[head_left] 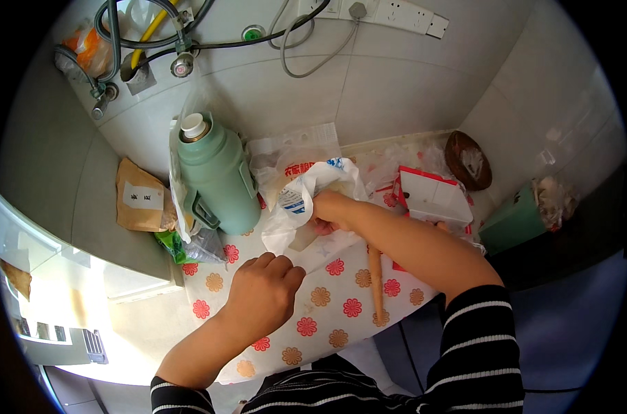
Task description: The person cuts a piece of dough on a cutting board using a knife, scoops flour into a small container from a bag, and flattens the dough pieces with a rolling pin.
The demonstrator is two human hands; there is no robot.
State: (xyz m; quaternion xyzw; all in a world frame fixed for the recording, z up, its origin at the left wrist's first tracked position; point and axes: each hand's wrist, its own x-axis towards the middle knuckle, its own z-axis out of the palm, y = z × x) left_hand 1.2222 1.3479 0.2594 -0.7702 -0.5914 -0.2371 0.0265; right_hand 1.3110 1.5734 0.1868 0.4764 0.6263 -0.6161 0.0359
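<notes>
the right hand [329, 207] reaches into a white plastic bag [279, 231] lying open on a flower-patterned tabletop [327, 314], between a green thermos [224, 172] and a red-edged white box [434, 198]. its fingers are partly hidden; whether they hold anything cannot be told. the left hand [266, 286], fingers curled in, is just beside the bag's near edge, its grip unclear. opening the bag looks done; the work inside appears unfinished, with nothing visibly lifted clear.

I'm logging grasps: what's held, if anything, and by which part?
It cannot be told: the right hand is in the white plastic bag, its grip unclear; the left hand is curled near the bag, fingertips hidden.
</notes>
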